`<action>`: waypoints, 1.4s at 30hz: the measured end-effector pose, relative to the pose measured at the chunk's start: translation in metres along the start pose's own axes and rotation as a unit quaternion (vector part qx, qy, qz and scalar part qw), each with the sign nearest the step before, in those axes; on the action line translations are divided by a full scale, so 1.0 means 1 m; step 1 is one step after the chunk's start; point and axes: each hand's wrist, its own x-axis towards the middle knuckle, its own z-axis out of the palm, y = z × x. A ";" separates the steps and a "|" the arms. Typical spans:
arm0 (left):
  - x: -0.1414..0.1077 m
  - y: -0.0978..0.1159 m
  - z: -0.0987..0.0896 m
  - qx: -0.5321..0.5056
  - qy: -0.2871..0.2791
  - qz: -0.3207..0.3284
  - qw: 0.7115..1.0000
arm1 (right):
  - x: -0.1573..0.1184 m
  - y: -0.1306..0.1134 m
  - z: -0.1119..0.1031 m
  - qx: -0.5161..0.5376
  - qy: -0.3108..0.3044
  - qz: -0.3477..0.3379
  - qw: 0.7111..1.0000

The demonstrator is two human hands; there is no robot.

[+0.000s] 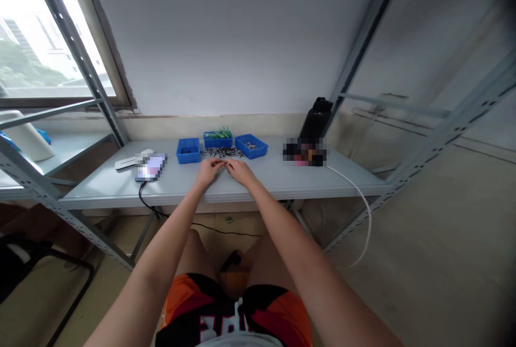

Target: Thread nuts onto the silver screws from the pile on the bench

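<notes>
Over the front middle of the grey shelf table (274,177), my left hand (210,170) and my right hand (239,170) meet at the fingertips. Both are closed in a pinch, and whatever lies between the fingers is too small to make out. Just beyond them spreads a loose pile of small dark and silvery thin pieces (222,152). Around the pile stand three blue trays: a left tray (188,158) with a few dark bits, a back tray (218,143) with green thin pieces (221,133), and a right tray (253,152) holding small light and dark parts.
A phone (153,167) with a black cable (151,207) and a white device (126,163) lie at the left. On the right stands a black bottle (316,121) behind a blurred object, with a white cable (368,218) hanging off the edge. Metal uprights (368,29) flank the table.
</notes>
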 end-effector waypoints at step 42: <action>0.000 -0.006 0.004 -0.054 0.063 -0.046 0.996 | 0.000 -0.001 0.000 -0.003 0.021 0.019 1.000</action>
